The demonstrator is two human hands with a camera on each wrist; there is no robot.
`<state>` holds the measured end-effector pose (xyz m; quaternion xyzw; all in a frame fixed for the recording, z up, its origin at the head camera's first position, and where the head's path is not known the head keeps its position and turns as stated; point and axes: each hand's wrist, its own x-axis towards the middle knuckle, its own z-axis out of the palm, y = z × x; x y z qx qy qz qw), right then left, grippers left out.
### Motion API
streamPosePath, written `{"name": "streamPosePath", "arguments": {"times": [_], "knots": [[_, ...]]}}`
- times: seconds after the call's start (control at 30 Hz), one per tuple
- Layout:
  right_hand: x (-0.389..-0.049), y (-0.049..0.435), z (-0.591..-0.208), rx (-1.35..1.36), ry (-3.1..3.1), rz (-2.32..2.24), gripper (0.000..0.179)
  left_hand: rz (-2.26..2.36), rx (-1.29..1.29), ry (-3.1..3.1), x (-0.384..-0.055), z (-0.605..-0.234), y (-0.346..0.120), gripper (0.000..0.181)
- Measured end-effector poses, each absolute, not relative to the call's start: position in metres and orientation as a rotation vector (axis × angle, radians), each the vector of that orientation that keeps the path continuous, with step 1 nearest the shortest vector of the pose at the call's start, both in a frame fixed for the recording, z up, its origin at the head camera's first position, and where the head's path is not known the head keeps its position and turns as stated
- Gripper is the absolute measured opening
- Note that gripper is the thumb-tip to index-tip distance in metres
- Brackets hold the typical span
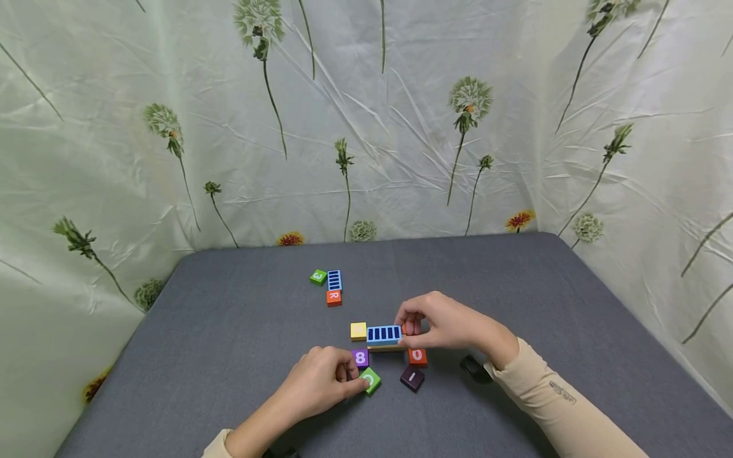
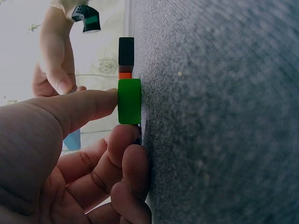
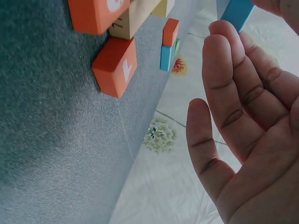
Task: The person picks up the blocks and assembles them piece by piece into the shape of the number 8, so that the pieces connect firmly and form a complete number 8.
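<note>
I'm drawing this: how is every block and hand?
Left hand: pinching near green
Near green: pinched
Right hand: holding big blue
Big blue: held, off the table
Wood: resting, partly hidden
Red by wood: resting
8: flat
Yellow: flat
0: flat
Dark: flat
3: flat
Small blue: flat
R: flat

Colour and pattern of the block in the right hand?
Blue block: light blue, with a row of dark navy bars on top. Head view shows it best.
</note>
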<state>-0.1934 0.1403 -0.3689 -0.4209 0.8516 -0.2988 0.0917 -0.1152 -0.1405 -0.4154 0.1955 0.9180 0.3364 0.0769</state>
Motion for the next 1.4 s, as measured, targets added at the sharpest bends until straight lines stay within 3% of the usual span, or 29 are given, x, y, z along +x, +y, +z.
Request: {"name": "streamPosePath", "arguments": {"times": [1.4], "knots": [[-0.125, 0.14, -0.394, -1.333, 2.482, -0.687, 0.019, 0.998, 0.595, 2.759, -0.116, -0.417, -0.141, 0.03]]}}
